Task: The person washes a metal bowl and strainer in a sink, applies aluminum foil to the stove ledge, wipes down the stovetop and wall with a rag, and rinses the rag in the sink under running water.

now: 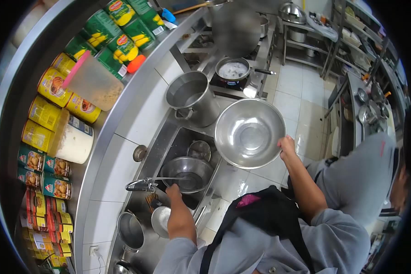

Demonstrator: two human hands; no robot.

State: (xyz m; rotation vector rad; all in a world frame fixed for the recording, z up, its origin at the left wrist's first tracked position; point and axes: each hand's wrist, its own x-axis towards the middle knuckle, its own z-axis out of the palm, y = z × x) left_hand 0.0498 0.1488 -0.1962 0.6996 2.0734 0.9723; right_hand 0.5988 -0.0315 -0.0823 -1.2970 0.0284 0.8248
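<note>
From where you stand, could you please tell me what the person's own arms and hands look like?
The left hand and the right hand are bare, with no gloves or watch visible. The short sleeves are grey and loose, leaving the forearms uncovered. They match the grey shirt, worn with a black apron.

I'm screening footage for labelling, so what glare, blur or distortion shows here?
Head view: fisheye distortion, with dark corners and the steel shelf bowed into an arc; head view: a blurred patch hides what lies beyond the frying pan; head view: glare on the metal mixing bowl in the right hand and on the floor tiles.
</note>
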